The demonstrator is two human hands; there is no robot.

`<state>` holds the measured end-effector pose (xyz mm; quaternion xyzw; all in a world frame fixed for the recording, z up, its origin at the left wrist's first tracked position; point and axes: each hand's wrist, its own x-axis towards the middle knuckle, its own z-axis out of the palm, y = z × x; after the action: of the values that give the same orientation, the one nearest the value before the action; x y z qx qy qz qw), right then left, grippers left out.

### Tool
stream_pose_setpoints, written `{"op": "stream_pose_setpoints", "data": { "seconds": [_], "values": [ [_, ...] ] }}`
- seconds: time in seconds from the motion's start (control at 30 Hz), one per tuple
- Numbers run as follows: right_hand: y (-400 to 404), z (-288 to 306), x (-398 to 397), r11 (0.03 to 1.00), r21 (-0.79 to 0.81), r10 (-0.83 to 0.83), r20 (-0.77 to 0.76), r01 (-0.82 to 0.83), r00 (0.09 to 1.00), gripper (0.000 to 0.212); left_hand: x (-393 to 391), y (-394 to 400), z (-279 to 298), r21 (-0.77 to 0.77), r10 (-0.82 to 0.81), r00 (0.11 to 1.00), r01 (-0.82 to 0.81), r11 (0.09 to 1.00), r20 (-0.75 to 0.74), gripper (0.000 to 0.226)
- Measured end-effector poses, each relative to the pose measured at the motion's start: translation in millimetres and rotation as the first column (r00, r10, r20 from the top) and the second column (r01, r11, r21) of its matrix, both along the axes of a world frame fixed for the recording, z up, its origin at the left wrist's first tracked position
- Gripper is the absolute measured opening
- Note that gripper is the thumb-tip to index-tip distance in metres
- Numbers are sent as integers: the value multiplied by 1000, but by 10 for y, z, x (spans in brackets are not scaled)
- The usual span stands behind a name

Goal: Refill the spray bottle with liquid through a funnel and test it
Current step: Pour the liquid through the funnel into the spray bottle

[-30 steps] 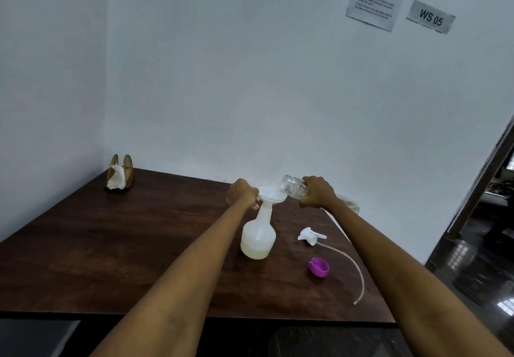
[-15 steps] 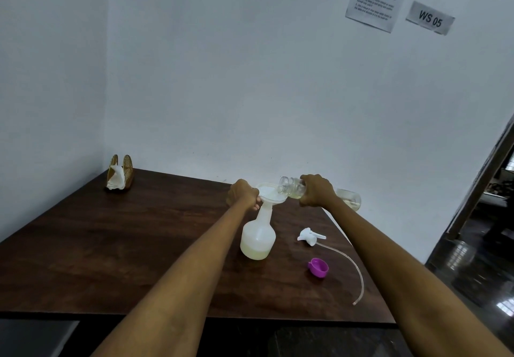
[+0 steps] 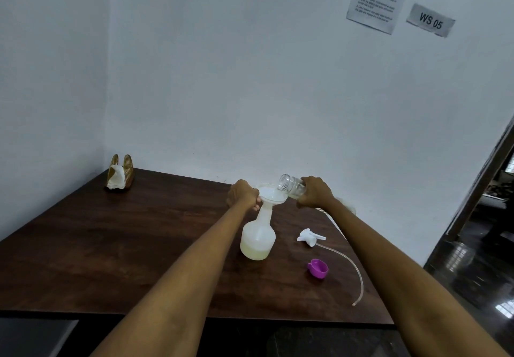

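Note:
A translucent white spray bottle [image 3: 258,238] stands upright on the dark wooden table [image 3: 116,242], with pale yellowish liquid in its lower part. A white funnel [image 3: 273,196] sits in its neck. My left hand [image 3: 242,194] grips the funnel's rim on the left side. My right hand [image 3: 315,192] holds a clear plastic bottle [image 3: 291,186] tipped sideways, its open mouth over the funnel. The rest of that bottle is hidden behind my hand and forearm. The white spray head [image 3: 309,236] with its long dip tube [image 3: 352,267] lies on the table to the right.
A purple cap [image 3: 318,268] lies open side up near the spray head. A wooden napkin holder [image 3: 120,174] stands at the far left corner by the walls. The table's right edge borders an open doorway [image 3: 484,217] and a dark glossy floor.
The clear bottle's mouth has lifted slightly over the funnel compared with half a second ago. My left hand and the spray bottle have stayed in place.

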<state>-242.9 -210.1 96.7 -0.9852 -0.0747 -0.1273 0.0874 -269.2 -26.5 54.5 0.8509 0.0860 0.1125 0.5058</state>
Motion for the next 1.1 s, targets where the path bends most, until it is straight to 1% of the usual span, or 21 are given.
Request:
{"op": "stream_pose_setpoints", "data": {
  "seconds": [0.13, 0.23, 0.4, 0.47, 0.53, 0.7, 0.8, 0.87, 1.0, 1.1],
  "values": [
    [-3, -5, -6, 998, 65, -2, -38, 4, 999, 39, 3, 1, 0, -7, 1, 1000, -1, 1000, 2, 35],
    [-17, -24, -1, 995, 99, -8, -38, 12, 999, 36, 19, 5, -7, -10, 1, 1000, -1, 1000, -1, 31],
    [-40, -89, -12, 993, 116, -20, -32, 24, 999, 42, 23, -1, -29, -27, 16, 1000, -16, 999, -3, 27],
    [-35, -114, -14, 992, 122, -21, -36, 25, 999, 39, 23, 2, -29, -27, 17, 1000, -17, 999, -4, 29],
    [-30, -122, -7, 992, 122, -20, -34, 24, 999, 29, 23, 4, -27, -28, 19, 1000, -19, 999, -6, 32],
    [-24, -92, 8, 997, 74, -12, -19, 13, 1000, 28, 30, -9, -21, -39, 24, 1000, -24, 999, -11, 34],
    [-10, -69, -12, 999, 45, -18, -12, 19, 1000, 40, 29, -14, -16, -36, 24, 1000, -24, 999, -12, 34],
    [-3, -54, -27, 1000, 25, -15, 0, 15, 1000, 43, 24, -16, -12, -27, 23, 1000, -23, 999, -10, 34],
    [-10, -28, -25, 1000, -14, -7, 38, 7, 999, 40, 23, -16, -13, -14, 15, 1000, -16, 1000, -19, 32],
    [-11, -16, -25, 997, -70, -11, 46, 14, 999, 29, 26, -16, -12, -15, 13, 1000, -13, 1000, -14, 28]
  ]
}}
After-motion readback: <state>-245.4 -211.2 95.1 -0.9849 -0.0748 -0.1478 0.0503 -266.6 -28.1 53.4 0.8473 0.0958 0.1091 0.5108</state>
